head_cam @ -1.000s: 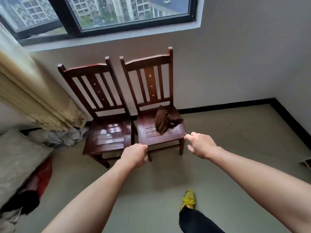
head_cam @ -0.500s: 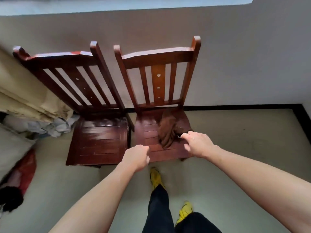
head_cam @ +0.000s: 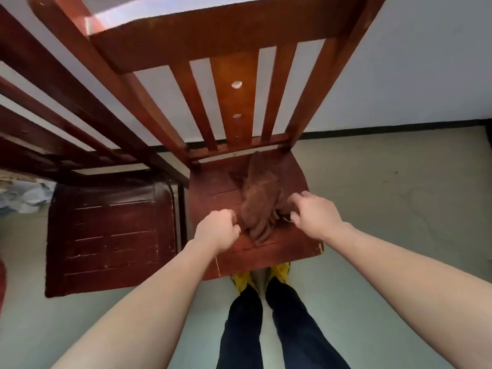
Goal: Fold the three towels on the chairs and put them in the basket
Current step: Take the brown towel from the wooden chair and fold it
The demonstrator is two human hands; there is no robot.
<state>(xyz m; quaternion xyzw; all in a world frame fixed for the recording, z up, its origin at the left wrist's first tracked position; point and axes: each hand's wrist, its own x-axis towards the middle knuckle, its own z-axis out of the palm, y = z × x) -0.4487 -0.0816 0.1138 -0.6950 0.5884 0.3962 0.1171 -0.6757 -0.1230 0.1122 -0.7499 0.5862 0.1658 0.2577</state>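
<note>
Brown towel (head_cam: 257, 206) bunched, unfolded, on right chair (head_cam: 298, 243) seat. Left hand (head_cam: 217, 230) at towel's 8 o'clock, right hand (head_cam: 311, 213) at 3, curled at edges; grip unclear. Basket unseen, folding not started.

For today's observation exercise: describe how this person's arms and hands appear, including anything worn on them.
Both forearms are bare to the frame edge, no sleeves showing. The left hand and right hand wear no gloves, and no rings, watch or bracelets are visible.
</note>
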